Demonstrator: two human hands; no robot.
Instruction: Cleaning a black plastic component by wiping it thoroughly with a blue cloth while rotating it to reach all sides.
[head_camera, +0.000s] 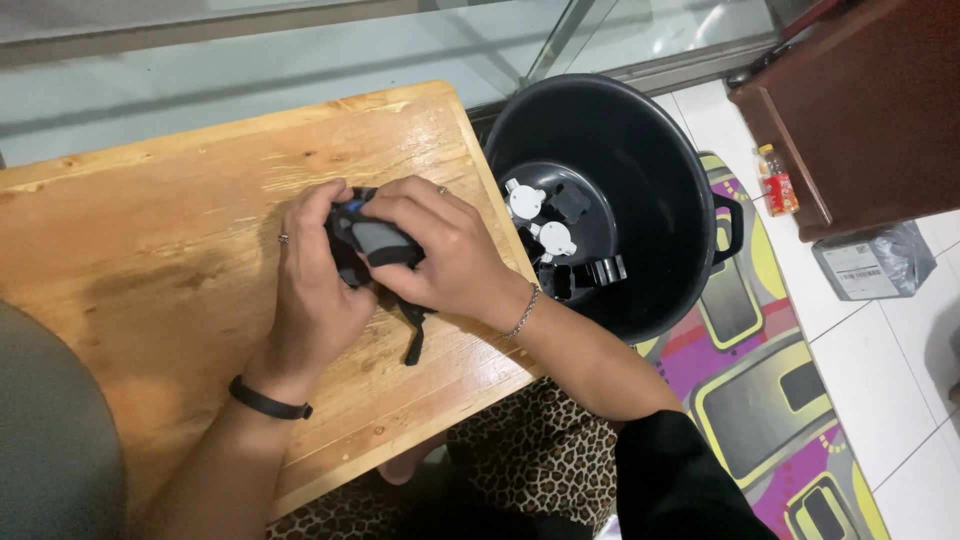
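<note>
Both hands are working over the wooden tabletop (150, 230), closed around a small dark device with a grey panel (372, 238), held just above the boards and a little left of the black bucket (650, 150). The left hand (315, 290) is cupping it from below and behind, fingers curled round its far end. The right hand (440, 255) is coming over the top, fingers pressed down on it, thumb tucked under (how hard it is squeezing, I cannot tell). A black strap (414, 335) is dangling from the device toward the tabletop's near edge, its end lying on the wood.

As for what could go wrong, I'd judge the loose strap the main worry: it could snag under a wrist or catch on the tabletop's edge and tug the device out of the grip. The grip is also sitting close to the bucket-side edge, so a slip could send the device off the tabletop, either into the bucket among the small grey and black parts (555, 240) at its bottom, or down onto the patterned mat (760, 390) beside it.

The device's long axis seems to be running roughly from the bucket side toward the far left corner of the tabletop, with a blue-tipped end (347, 207) pointing away from the bucket; most of it is hidden by fingers.
</note>
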